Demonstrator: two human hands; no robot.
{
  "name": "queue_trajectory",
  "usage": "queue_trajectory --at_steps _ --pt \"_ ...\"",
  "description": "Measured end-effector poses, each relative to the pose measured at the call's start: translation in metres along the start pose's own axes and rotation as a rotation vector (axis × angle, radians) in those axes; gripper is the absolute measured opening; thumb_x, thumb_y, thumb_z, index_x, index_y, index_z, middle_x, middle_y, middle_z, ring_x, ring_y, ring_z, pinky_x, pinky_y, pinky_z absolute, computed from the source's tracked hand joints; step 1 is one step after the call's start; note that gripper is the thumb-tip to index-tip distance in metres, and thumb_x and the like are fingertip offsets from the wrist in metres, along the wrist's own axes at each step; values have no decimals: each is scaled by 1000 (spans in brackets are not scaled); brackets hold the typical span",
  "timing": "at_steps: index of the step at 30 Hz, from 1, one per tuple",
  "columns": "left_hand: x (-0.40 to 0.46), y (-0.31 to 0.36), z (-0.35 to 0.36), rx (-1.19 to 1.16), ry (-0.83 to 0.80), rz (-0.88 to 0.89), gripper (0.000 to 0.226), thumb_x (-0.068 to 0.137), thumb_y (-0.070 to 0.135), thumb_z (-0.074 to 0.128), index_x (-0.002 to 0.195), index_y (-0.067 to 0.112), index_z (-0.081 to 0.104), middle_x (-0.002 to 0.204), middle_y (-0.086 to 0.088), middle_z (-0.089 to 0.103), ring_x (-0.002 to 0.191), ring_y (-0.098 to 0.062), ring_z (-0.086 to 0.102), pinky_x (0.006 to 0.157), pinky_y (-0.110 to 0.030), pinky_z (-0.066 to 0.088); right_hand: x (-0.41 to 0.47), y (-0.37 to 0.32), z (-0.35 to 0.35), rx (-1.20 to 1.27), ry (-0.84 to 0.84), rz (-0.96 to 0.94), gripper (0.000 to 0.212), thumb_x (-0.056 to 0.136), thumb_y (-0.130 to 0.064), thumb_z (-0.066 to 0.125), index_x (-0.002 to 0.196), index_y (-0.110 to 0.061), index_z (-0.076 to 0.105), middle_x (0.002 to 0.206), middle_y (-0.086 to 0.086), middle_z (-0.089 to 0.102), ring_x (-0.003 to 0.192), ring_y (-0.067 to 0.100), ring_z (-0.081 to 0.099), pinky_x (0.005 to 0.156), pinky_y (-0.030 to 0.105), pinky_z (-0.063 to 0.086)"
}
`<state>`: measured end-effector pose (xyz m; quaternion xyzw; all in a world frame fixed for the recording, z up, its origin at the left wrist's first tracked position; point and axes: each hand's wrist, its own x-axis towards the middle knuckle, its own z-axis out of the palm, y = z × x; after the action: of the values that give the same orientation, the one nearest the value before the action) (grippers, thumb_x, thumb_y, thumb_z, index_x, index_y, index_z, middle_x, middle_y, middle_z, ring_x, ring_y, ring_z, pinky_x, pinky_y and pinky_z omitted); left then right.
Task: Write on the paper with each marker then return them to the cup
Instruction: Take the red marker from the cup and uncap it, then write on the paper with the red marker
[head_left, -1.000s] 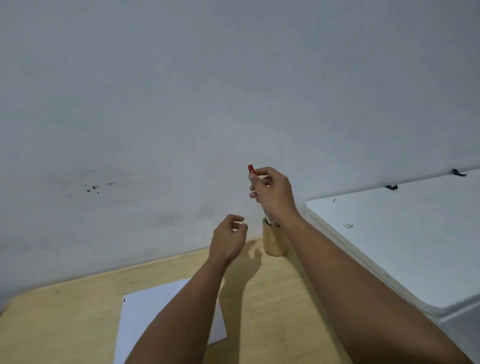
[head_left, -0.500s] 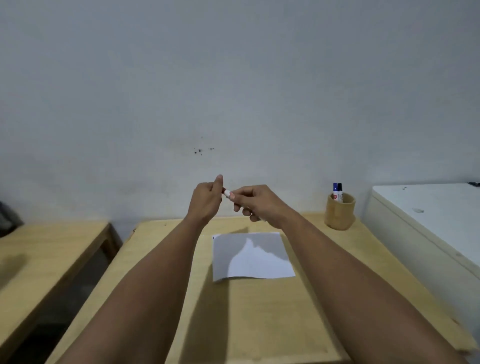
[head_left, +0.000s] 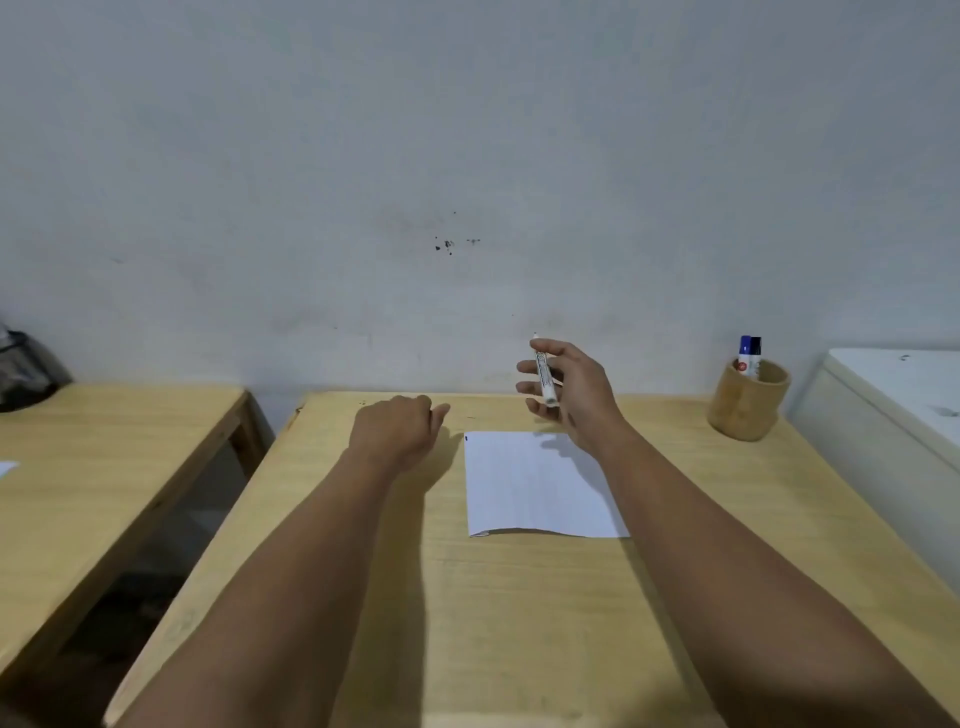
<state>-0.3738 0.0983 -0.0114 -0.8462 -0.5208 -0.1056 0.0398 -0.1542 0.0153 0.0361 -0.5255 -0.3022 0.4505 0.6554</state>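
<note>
Right hand (head_left: 571, 387) grips marker (head_left: 544, 375) above paper (head_left: 530, 488).

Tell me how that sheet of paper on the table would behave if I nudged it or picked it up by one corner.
The paper looks like one thin sheet, so it would probably droop when lifted by a corner. It lies loose on the smooth table, so a nudge would likely slide it. Its near left corner already curls up slightly, which suggests it creases easily.

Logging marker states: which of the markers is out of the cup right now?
The white-barrelled marker in the right hand, held roughly upright above the paper. The blue-capped marker and black-capped marker stand in the wooden cup.
</note>
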Motion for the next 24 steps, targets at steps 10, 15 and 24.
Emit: queue_trajectory --at_steps 10,15,24 --pt "1 -6 40 58 -14 95 52 104 57 29 106 18 62 107 -3 69 96 -29 69 69 -36 39 21 29 -2 80 53 -57 21 96 -19 80 116 -17 72 93 6 78 65 15 71 56 25 52" --pt "-7 -8 28 -75 -97 -13 50 96 70 32 103 23 48 105 1 67 94 -28 67 72 -38 46 18 33 9 -25 138 -56 28 104 -46 67 94 -19 71 63 -3 64 50 11 57 49 21 42" --pt "-73 16 12 -383 170 184 50 85 66 59 120 29 62 113 13 66 102 -17 59 84 -39 51 -2 32 26 -184 123 -100 24 101 -36 69 92 -17 80 70 6 77 52 16 62 49 22 46"
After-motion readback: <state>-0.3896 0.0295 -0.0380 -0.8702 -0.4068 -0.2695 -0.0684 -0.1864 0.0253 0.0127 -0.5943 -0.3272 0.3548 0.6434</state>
